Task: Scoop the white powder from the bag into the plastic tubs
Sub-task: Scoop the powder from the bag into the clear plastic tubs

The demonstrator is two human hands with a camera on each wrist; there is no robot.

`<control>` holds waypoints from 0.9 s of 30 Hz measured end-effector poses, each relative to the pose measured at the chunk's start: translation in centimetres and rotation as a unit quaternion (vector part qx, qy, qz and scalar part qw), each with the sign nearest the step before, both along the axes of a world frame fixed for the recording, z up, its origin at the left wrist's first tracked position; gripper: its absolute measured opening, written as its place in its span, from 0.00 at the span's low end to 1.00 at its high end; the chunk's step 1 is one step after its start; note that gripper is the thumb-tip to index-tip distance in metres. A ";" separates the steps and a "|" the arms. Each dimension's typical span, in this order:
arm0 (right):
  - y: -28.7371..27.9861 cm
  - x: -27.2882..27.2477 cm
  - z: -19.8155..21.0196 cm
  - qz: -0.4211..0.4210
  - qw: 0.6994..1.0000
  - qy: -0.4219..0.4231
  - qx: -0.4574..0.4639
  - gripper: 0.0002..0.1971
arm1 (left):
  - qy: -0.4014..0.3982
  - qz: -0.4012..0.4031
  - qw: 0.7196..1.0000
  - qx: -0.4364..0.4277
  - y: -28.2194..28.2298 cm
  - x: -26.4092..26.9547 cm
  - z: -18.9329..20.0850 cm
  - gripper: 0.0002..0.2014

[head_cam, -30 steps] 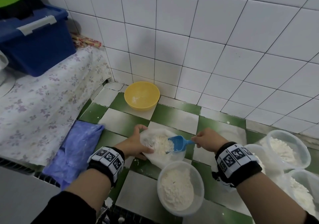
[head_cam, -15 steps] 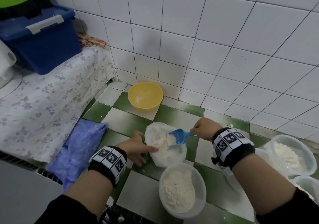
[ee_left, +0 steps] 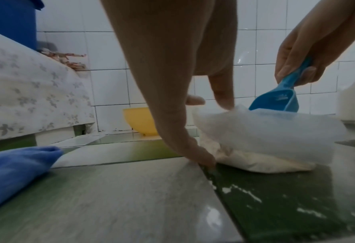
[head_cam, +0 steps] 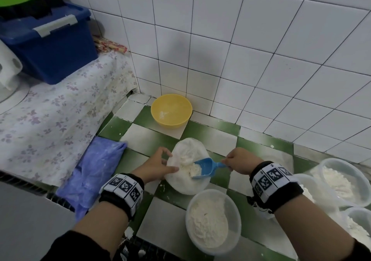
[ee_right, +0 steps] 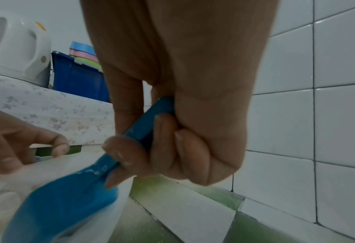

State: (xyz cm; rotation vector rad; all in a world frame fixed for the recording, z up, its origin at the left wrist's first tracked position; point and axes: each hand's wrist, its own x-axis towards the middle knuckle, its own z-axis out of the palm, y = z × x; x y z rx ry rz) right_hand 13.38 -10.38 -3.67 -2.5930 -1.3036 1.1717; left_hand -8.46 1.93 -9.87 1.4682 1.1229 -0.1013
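Note:
A clear plastic bag [head_cam: 188, 182] of white powder lies open on the green and white tiles. My left hand [head_cam: 170, 161] holds its left rim, thumb along the near edge and fingers over the far edge. My right hand [head_cam: 230, 161] grips the handle of a blue scoop [head_cam: 204, 168], whose bowl sits inside the bag with powder in it. In the right wrist view the fingers [ee_right: 164, 131] curl round the scoop's handle [ee_right: 143, 129]. A round plastic tub [head_cam: 232, 220] about half full of powder stands just in front of the bag.
More powder-filled tubs [head_cam: 343, 180] crowd the right edge. A yellow bowl [head_cam: 171, 110] sits against the tiled wall behind the bag. A blue cloth [head_cam: 96, 170] lies to the left, beside a flowered cover [head_cam: 50, 120] with a blue bin [head_cam: 50, 43] on it.
The scoop has pushed deeper into the bag and now carries powder. My left hand has stayed on the bag's rim. The view has shifted a little.

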 end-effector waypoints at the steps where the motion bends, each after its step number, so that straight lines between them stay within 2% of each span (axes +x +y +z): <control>1: 0.1 0.1 0.0 -0.009 1.000 0.003 0.006 0.20 | 0.010 -0.002 1.000 -0.012 0.0 -0.1 -0.1 0.24; 5: 0.6 -0.2 -0.2 -0.010 1.000 0.029 0.002 0.19 | 0.016 -0.009 0.999 -0.037 -0.2 0.4 -0.2 0.30; 13: 0.0 -1.3 -1.3 -0.041 0.997 0.066 -0.003 0.19 | -0.024 0.015 0.994 -0.105 -0.6 0.3 -0.4 0.33; 17: -0.3 -1.0 -2.2 -0.062 0.996 0.056 -0.009 0.17 | -0.022 0.035 0.994 -0.100 -0.5 -0.5 -0.4 0.38; 20: -0.4 -0.8 -2.3 -0.072 0.996 0.044 -0.012 0.16 | -0.010 0.018 0.994 -0.105 -0.9 -0.5 0.1 0.41; 23: -0.7 -0.8 -1.7 -0.067 0.997 0.036 -0.017 0.17 | 0.005 -0.006 0.998 -0.068 -1.4 -0.1 0.2 0.41; 27: -1.4 -0.5 -1.4 -0.047 0.997 0.036 -0.039 0.16 | -0.009 0.046 0.999 -0.013 -0.8 0.2 -0.5 0.39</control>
